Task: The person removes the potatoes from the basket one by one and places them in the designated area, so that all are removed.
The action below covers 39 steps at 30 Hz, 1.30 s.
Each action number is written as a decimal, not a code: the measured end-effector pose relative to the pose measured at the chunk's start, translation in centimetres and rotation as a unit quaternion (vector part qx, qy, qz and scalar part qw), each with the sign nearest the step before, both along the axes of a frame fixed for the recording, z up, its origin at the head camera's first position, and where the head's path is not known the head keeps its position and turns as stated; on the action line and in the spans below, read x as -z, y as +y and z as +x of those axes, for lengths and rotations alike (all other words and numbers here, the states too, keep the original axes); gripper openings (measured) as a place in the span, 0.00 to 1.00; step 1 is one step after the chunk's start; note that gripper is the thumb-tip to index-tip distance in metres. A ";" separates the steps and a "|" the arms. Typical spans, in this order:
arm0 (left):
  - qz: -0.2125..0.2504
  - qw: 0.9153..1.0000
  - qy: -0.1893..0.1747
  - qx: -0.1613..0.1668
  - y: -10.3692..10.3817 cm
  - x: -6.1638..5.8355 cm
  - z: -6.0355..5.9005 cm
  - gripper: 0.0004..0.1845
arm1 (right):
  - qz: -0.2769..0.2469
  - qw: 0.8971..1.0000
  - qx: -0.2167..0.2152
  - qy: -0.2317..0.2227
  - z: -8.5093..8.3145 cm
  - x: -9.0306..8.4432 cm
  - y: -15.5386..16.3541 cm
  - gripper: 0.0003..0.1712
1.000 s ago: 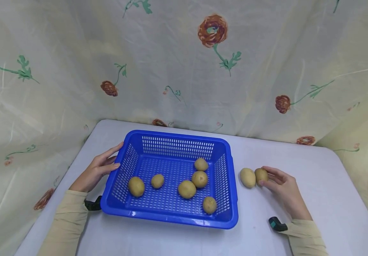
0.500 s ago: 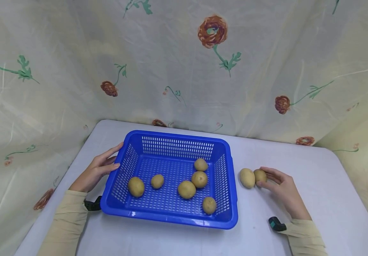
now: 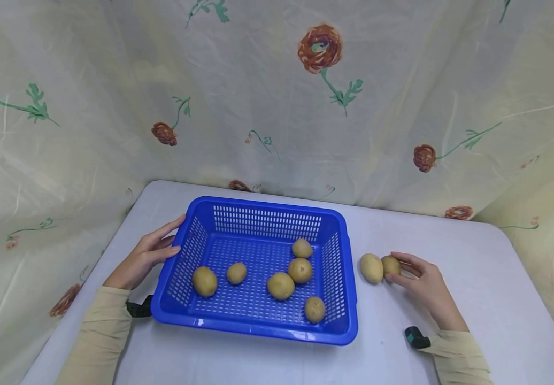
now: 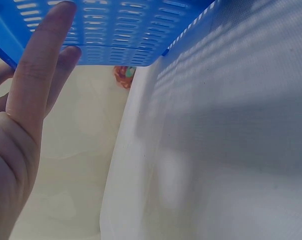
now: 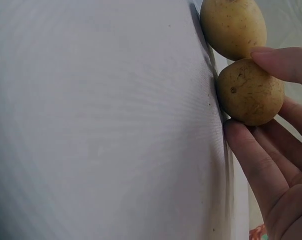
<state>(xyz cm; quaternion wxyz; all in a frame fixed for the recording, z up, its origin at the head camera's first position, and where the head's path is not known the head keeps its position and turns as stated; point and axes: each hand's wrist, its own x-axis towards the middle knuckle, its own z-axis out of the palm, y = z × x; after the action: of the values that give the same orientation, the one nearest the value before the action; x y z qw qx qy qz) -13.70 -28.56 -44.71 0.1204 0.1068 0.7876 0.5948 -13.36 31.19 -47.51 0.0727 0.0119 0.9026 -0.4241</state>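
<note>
My right hand (image 3: 426, 286) grips a small brown potato (image 3: 391, 266) on the white table, right of the basket. The right wrist view shows one digit over the top of this potato (image 5: 251, 92) and other fingers bent along its lower side. A paler, larger potato (image 3: 371, 268) sits against its left side. My left hand (image 3: 147, 254) rests at the left side of a blue plastic basket (image 3: 253, 334), its fingertips at the rim. In the left wrist view, straight fingers (image 4: 38, 70) lie against the slotted wall (image 4: 125, 35).
Several potatoes lie spread over the basket's floor, among them a large potato (image 3: 205, 282) at left and a small potato (image 3: 314, 309) near the front right corner. A flowered cloth (image 3: 277, 96) hangs behind the white table (image 3: 474, 256).
The potato in my right hand and its paler neighbour have shifted very slightly left. My left hand and the basket stay in place.
</note>
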 end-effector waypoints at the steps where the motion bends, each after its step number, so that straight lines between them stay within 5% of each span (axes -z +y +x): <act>1: 0.000 1.000 0.000 0.000 0.0 0.0 0.0 0.37 | 0.000 1.000 0.000 0.000 0.0 0.0 0.0 0.40; 39: -0.001 1.000 -0.002 -0.002 0.1 0.0 -0.1 0.38 | 0.021 0.999 -0.016 0.018 0.1 -0.2 0.1 0.40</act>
<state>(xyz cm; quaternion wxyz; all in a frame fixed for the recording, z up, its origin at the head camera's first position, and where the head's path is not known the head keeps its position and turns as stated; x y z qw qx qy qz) -13.78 -28.51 -44.69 0.1210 0.1038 0.7879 0.5948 -13.30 31.33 -47.31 0.0631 -0.0086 0.9126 -0.4039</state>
